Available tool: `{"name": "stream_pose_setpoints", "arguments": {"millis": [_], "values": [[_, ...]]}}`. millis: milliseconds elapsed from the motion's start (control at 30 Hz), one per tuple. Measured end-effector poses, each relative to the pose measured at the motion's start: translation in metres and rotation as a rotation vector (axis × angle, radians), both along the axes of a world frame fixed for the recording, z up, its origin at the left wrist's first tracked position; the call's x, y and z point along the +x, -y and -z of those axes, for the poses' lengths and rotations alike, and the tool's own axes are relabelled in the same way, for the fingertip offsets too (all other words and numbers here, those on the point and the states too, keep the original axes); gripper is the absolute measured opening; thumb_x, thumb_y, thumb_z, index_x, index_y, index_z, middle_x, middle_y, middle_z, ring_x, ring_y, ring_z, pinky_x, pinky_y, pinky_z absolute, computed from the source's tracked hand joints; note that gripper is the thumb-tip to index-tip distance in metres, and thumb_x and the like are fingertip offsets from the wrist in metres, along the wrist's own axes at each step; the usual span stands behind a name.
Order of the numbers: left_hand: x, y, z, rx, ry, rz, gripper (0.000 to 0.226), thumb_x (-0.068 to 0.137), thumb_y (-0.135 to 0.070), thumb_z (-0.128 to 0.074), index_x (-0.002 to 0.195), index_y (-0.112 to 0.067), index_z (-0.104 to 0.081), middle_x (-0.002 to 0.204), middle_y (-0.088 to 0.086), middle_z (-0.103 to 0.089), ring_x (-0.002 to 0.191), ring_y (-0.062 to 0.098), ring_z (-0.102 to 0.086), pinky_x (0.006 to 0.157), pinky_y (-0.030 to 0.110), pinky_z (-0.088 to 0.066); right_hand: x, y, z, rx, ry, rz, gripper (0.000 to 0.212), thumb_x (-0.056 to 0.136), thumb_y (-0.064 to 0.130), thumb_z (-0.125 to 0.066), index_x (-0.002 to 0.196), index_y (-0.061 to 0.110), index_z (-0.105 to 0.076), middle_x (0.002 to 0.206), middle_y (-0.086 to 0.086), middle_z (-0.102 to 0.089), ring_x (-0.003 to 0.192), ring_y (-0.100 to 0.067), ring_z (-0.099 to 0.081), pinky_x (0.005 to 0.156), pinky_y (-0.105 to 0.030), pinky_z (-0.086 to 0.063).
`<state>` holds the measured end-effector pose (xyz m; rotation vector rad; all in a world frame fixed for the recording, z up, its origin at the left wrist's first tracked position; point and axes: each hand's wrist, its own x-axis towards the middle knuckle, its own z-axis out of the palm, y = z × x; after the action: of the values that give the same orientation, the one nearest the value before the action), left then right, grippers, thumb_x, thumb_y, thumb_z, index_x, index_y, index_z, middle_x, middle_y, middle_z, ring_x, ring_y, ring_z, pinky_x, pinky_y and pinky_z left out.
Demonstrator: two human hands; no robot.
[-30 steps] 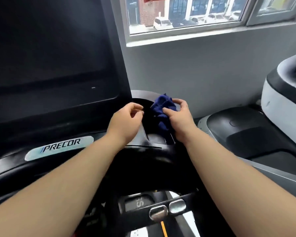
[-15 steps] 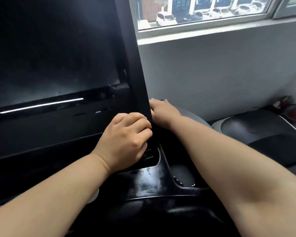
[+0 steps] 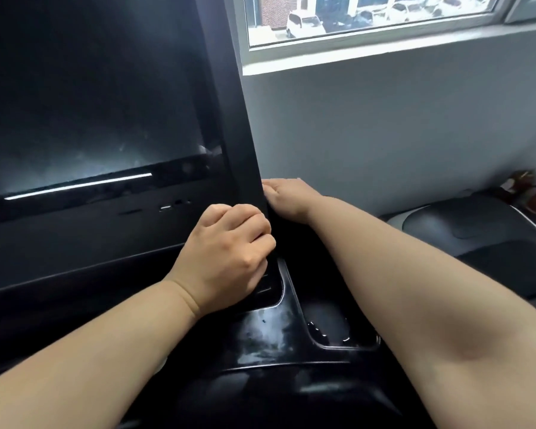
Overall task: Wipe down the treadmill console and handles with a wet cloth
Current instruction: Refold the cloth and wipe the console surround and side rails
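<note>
The treadmill console's dark screen (image 3: 90,103) fills the left, with its black frame edge (image 3: 232,119) running up the middle. My left hand (image 3: 226,252) is curled into a fist against the screen's lower right corner, with nothing visible in it. My right hand (image 3: 291,196) reaches round the right side of the frame, fingers hidden behind it. The blue cloth it held a moment ago is out of sight behind the frame. Below the hands, the glossy black console shelf (image 3: 266,332) shows wet streaks.
A round cup-holder recess (image 3: 328,323) sits in the shelf under my right forearm. A neighbouring black and grey machine (image 3: 477,230) lies at the right, with small red items (image 3: 520,187) behind it. A grey wall and a window (image 3: 369,20) stand close behind the console.
I have leaned in closer. My right hand carried the blue cloth up and behind the screen's right edge, where it vanished from view. My left hand closed into a fist beside the frame.
</note>
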<state>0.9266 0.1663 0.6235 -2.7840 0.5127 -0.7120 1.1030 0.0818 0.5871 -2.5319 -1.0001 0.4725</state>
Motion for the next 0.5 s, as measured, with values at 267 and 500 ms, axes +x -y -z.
{"name": "stream_pose_setpoints", "arguments": {"millis": [267,500], "values": [[0.08,0.074,0.026,-0.173,-0.43,-0.335,0.057,0.096,-0.027,-0.018,0.148,-0.003,-0.017,0.154,0.026,-0.013,0.142,0.042,-0.01,0.116,0.047,-0.012,-0.015,0.094,0.009,0.385,-0.135,0.506,0.045,0.098,0.015,-0.038,0.143,0.015,-0.041,0.148,-0.006,-0.042,0.136,-0.018,-0.038,0.109,-0.024,-0.024],[0.14,0.073,0.043,-0.386,-0.433,-0.901,0.053,0.097,-0.048,-0.026,0.133,-0.013,-0.045,0.136,0.007,-0.04,0.128,0.032,-0.03,0.111,0.045,-0.012,-0.057,0.169,0.041,0.209,0.034,0.578,0.04,0.094,0.023,-0.04,0.133,0.027,-0.048,0.142,0.003,-0.049,0.127,-0.025,-0.046,0.102,-0.039,-0.04]]}}
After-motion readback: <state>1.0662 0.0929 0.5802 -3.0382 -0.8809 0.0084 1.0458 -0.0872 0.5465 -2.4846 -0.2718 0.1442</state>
